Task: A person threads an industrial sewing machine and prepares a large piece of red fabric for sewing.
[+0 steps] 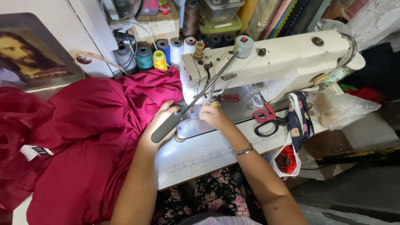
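The left hand [163, 117] lies flat with fingers spread on the crimson fabric [91, 133], pressing it onto the bed just left of the needle of the white sewing machine [271, 62]. The right hand [213, 116] sits just right of the needle, fingers curled together near the presser foot; whether it pinches anything I cannot tell. A grey lamp arm [166, 127] crosses over the left hand. Red-handled scissors [266, 118] lie further right, thread spools [152, 56] stand behind.
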